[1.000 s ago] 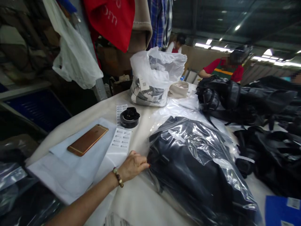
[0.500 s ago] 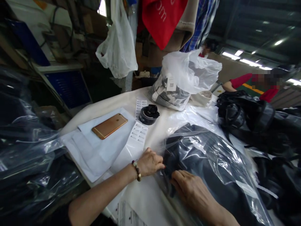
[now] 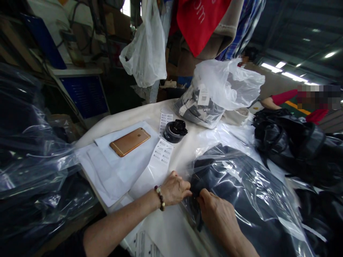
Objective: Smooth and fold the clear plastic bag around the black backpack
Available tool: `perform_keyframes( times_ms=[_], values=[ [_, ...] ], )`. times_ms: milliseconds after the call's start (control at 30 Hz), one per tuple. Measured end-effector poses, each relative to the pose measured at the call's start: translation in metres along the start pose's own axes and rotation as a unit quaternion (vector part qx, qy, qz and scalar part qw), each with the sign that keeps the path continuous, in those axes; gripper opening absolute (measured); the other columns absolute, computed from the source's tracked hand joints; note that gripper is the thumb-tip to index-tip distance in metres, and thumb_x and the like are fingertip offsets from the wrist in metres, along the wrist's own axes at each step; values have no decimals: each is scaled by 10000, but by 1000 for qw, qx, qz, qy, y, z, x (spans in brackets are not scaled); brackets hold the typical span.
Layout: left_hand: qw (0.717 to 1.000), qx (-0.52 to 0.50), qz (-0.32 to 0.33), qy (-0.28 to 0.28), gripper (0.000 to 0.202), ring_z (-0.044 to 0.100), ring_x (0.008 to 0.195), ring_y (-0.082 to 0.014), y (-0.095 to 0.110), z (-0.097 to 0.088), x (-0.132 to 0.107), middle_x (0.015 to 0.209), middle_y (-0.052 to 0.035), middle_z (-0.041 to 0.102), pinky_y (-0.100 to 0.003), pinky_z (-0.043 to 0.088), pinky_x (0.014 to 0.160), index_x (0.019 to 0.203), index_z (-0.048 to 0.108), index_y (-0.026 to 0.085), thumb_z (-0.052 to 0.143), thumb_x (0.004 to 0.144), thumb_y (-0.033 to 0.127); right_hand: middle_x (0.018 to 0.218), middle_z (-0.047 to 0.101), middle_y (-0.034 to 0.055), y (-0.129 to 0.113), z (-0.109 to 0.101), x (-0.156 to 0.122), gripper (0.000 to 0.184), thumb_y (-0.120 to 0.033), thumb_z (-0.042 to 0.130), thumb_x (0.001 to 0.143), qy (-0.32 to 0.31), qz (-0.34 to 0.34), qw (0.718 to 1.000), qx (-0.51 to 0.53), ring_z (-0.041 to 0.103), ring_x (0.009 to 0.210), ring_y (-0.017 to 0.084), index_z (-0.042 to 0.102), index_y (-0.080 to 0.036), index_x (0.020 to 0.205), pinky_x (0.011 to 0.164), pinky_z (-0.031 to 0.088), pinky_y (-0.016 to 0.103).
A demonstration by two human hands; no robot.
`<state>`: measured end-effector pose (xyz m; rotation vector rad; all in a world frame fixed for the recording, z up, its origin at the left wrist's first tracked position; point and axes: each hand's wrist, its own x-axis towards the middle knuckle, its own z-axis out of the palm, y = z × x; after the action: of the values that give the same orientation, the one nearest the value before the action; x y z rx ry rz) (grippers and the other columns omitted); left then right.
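A dark garment sealed in a clear plastic bag (image 3: 241, 192) lies on the white table (image 3: 128, 117) in front of me. My left hand (image 3: 175, 188), with a bead bracelet at the wrist, has its fingers closed on the bag's near-left edge. My right hand (image 3: 214, 210) sits just to the right of it, fingers pinched on the same edge of the plastic. The two hands nearly touch.
A gold phone (image 3: 130, 141) rests on white paper sheets (image 3: 112, 167) beside barcode label sheets (image 3: 161, 152) and a black tape roll (image 3: 175, 130). A white plastic bag of tags (image 3: 211, 96) stands behind. Black bags (image 3: 289, 146) pile right; bagged garments (image 3: 32, 157) left. Other people work far right.
My right hand came into view and closed on the bag's edge beside my left hand. The camera view swung left and down, closer to the bag.
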<state>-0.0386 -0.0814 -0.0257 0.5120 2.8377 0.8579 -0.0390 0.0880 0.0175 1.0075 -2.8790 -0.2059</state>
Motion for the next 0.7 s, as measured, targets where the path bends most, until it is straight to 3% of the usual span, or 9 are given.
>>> perform_keyframes(
  times_ms=[133, 300, 500, 600, 700],
  values=[
    [1000, -2, 3, -3, 255, 579, 707, -146, -1, 2, 1, 665, 15, 634, -317, 334, 778, 677, 585, 180, 562, 881, 330, 588, 664, 8, -4, -7, 5, 54, -178, 557, 840, -74, 89, 993, 13, 664, 552, 201, 507, -190, 825, 439, 203, 250],
    [1000, -8, 0, -3, 254, 570, 693, -143, -3, 4, 0, 659, 17, 630, -320, 332, 783, 682, 590, 180, 565, 880, 337, 590, 669, 13, -5, -9, 6, 67, -204, 558, 846, -80, 124, 989, 15, 672, 573, 205, 499, -197, 814, 443, 232, 236],
    [1000, -19, -4, -2, 260, 568, 702, -140, -3, 5, 0, 652, 22, 621, -315, 327, 796, 676, 589, 178, 570, 878, 341, 567, 646, -32, 2, 2, -4, 98, -235, 601, 819, -3, 115, 993, 23, 648, 510, 173, 506, -212, 808, 427, 274, 221],
    [1000, -29, -8, 1, 264, 567, 702, -142, -2, 4, 0, 643, 21, 618, -317, 325, 795, 670, 590, 174, 572, 877, 338, 522, 608, -51, 6, 8, -9, 43, -199, 487, 860, 60, 84, 994, 35, 607, 441, 148, 508, -215, 826, 407, 285, 220],
    [999, -40, -9, 3, 263, 561, 696, -140, -1, 4, -1, 633, 25, 611, -316, 323, 794, 659, 588, 175, 581, 871, 330, 518, 590, -45, 9, 12, -15, 156, -176, 368, 890, 129, 54, 989, 51, 577, 415, 132, 518, -206, 861, 404, 305, 227]
  ],
)
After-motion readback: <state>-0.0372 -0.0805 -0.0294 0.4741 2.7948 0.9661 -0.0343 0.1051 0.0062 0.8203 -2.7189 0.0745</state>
